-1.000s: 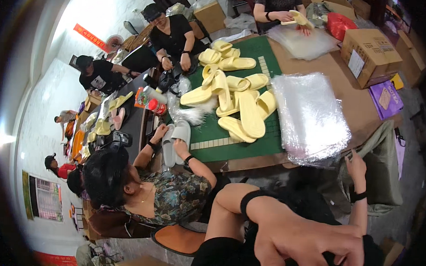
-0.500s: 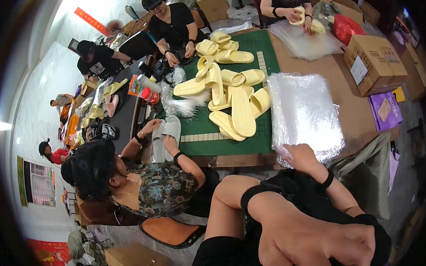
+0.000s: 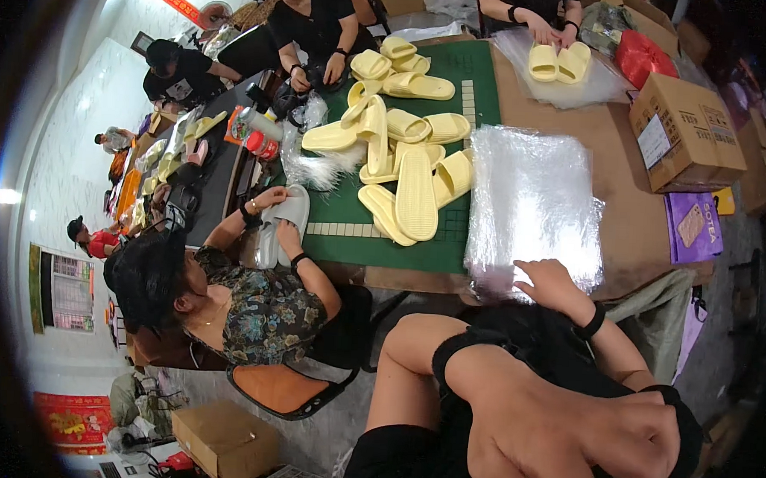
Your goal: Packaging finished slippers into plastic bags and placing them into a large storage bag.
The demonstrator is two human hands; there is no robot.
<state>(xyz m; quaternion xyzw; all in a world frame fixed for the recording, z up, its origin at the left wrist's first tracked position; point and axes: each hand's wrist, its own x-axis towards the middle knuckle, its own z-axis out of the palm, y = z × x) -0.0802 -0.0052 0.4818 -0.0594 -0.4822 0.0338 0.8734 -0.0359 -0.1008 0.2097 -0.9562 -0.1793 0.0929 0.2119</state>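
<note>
My right hand (image 3: 552, 285) reaches to the near edge of a stack of clear plastic bags (image 3: 534, 203), its fingers a little apart and touching the film. No bag is lifted off the stack. Big in the foreground, my left hand (image 3: 563, 422) is raised close to the view with its back showing, a black band at the wrist. Its fingers bend down past the lower edge, so their tips and anything in them are hidden. Left of the bags lies a pile of pale yellow slide sandals (image 3: 415, 193) on a green mat (image 3: 348, 255).
A seated co-worker handles grey slides (image 3: 290, 214) at left. Another co-worker's hands rest by a yellow pair (image 3: 559, 64) on bags at the far side. A cardboard box (image 3: 691, 133) and purple package (image 3: 693, 227) stand at right. An orange chair (image 3: 282, 390) is beside me.
The view has shifted slightly. My right hand's fingers have loosened at the bags' edge. The far co-worker has set the yellow pair down on the bags. My left hand stays raised.
</note>
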